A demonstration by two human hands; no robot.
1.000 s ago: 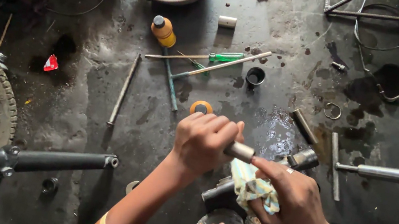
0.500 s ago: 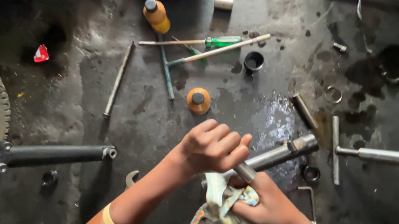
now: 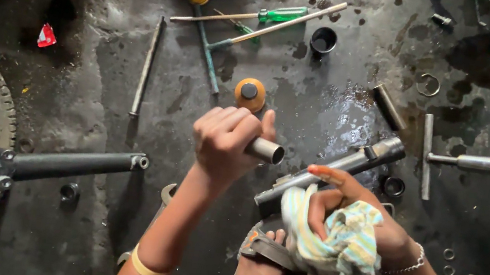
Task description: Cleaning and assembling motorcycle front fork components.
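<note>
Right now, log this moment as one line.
left hand: grips short metal tube | right hand: holds striped rag, touches long dark tube | floor: wet, oily

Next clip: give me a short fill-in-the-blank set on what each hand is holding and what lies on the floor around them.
1. The left hand grips a short metal ____ whose open end points right.
2. The right hand holds a striped ____ against the long metal tube.
3. The screwdriver on the floor has a ____ handle.
4. At the left edge stands a knobby ____ with a purple rim.

Missing words: tube; cloth; green; tyre
</note>
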